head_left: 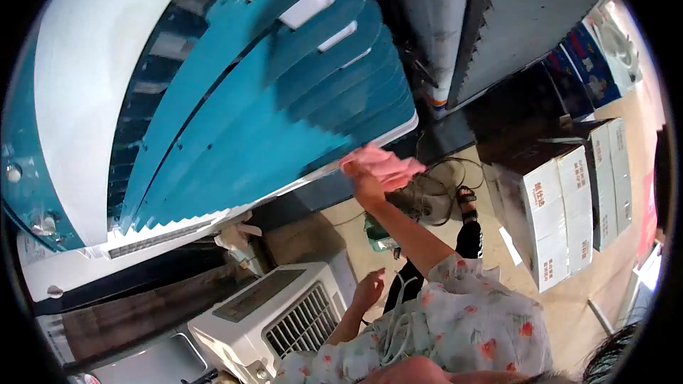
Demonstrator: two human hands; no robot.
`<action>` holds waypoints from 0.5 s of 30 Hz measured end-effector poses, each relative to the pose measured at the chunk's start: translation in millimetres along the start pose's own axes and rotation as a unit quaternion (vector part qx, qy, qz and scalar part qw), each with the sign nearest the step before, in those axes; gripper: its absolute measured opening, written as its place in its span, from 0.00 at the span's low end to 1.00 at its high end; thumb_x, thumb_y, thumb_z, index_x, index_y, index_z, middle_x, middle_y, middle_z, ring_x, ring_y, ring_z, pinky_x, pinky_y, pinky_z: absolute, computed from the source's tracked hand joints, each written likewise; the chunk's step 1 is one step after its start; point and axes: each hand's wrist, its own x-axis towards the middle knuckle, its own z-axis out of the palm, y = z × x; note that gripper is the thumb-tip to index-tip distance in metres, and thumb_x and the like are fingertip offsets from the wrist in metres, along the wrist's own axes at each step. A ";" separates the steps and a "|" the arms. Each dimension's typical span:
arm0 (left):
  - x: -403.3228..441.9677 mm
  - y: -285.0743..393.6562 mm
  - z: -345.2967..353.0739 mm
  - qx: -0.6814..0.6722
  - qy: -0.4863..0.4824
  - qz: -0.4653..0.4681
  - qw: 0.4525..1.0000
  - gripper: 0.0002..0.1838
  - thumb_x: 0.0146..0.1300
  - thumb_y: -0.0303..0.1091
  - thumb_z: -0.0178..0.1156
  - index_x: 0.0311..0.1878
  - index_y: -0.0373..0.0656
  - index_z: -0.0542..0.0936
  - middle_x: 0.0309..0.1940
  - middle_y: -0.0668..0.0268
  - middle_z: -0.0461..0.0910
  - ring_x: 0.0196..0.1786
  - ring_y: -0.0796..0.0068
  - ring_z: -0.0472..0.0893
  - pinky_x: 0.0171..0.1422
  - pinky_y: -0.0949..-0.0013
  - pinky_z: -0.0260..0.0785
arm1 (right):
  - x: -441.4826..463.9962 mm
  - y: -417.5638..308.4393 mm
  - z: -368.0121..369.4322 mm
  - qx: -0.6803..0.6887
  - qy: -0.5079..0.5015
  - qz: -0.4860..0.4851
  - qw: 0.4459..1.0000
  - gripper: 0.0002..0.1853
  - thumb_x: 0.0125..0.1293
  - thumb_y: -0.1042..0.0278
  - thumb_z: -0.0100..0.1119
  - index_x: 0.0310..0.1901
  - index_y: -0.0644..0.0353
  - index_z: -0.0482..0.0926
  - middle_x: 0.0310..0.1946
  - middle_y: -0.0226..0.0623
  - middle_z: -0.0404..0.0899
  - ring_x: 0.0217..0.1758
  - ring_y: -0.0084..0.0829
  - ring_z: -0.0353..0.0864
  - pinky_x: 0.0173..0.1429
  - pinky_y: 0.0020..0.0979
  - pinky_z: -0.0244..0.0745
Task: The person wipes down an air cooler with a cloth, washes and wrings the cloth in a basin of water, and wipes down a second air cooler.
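Observation:
My right hand (361,176) grips a crumpled pink cloth (384,167) at the lower edge of a large machine's blue panel (242,128). The panel has stepped, overlapping blue plates with a white rim. Some of the cloth spreads out to the right of my fingers. Lower down, my left hand (368,290) hangs in front of my body, near the white slatted unit (306,313). It holds nothing that I can see, and its fingers are loosely apart.
White cartons (558,220) stand on the floor at the right. Coiled cables (434,195) lie by my feet, with a green container (378,233) beside them. A grey machine part with a jagged dark edge (526,35) rises at the upper right.

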 end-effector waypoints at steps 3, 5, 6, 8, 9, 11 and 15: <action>10.1 25.9 -37.8 0.000 0.142 -0.085 0.986 0.16 0.60 0.25 0.52 0.53 0.43 0.75 0.44 0.59 0.78 0.44 0.67 0.78 0.50 0.68 0.69 | -20.8 -40.4 -0.5 0.073 -0.099 0.026 0.992 0.29 0.55 0.81 0.43 0.62 0.56 0.65 0.56 0.49 0.69 0.53 0.51 0.73 0.57 0.39 0.69; 11.7 26.3 -56.7 -0.079 0.272 -0.088 0.955 0.14 0.61 0.24 0.51 0.50 0.42 0.76 0.43 0.61 0.78 0.43 0.71 0.77 0.49 0.69 0.68 | -35.7 -65.2 -18.8 0.169 -0.162 0.090 0.968 0.29 0.57 0.79 0.43 0.64 0.51 0.63 0.55 0.49 0.70 0.51 0.50 0.74 0.56 0.37 0.70; 18.4 5.9 -58.2 -0.159 0.340 -0.042 0.926 0.13 0.61 0.23 0.51 0.49 0.42 0.76 0.43 0.62 0.78 0.43 0.73 0.76 0.48 0.70 0.68 | -42.3 -75.2 -24.3 0.183 -0.196 0.102 0.958 0.29 0.58 0.78 0.44 0.64 0.49 0.62 0.54 0.49 0.71 0.50 0.50 0.75 0.55 0.37 0.70; 26.7 -16.5 -60.8 -0.279 0.354 -0.050 0.891 0.11 0.63 0.27 0.50 0.46 0.40 0.77 0.43 0.65 0.78 0.44 0.74 0.76 0.49 0.72 0.67 | -57.2 -88.8 -23.2 0.109 -0.242 0.020 0.964 0.29 0.60 0.76 0.44 0.65 0.46 0.63 0.53 0.50 0.72 0.50 0.49 0.75 0.55 0.37 0.70; 31.3 -15.9 -64.4 -0.368 0.335 -0.075 0.864 0.11 0.64 0.29 0.49 0.46 0.40 0.77 0.43 0.65 0.78 0.45 0.74 0.76 0.50 0.72 0.66 | -66.2 -94.7 -19.9 0.083 -0.243 -0.033 0.966 0.28 0.61 0.75 0.44 0.64 0.45 0.63 0.52 0.50 0.73 0.50 0.49 0.75 0.54 0.37 0.71; 35.6 -16.7 -58.8 -0.567 0.286 -0.051 0.770 0.14 0.66 0.35 0.47 0.49 0.39 0.76 0.42 0.68 0.78 0.46 0.75 0.75 0.51 0.71 0.66 | -93.8 -103.7 2.9 0.060 -0.249 -0.098 0.962 0.27 0.60 0.73 0.46 0.63 0.46 0.65 0.52 0.50 0.73 0.51 0.49 0.75 0.53 0.38 0.71; 21.2 -18.6 -21.4 -0.602 0.314 -0.022 0.734 0.18 0.66 0.37 0.46 0.56 0.40 0.71 0.48 0.65 0.74 0.50 0.75 0.74 0.51 0.72 0.67 | -116.1 -166.3 6.8 -0.010 -0.409 -0.038 0.912 0.23 0.61 0.69 0.48 0.60 0.50 0.67 0.56 0.42 0.71 0.54 0.43 0.73 0.54 0.38 0.68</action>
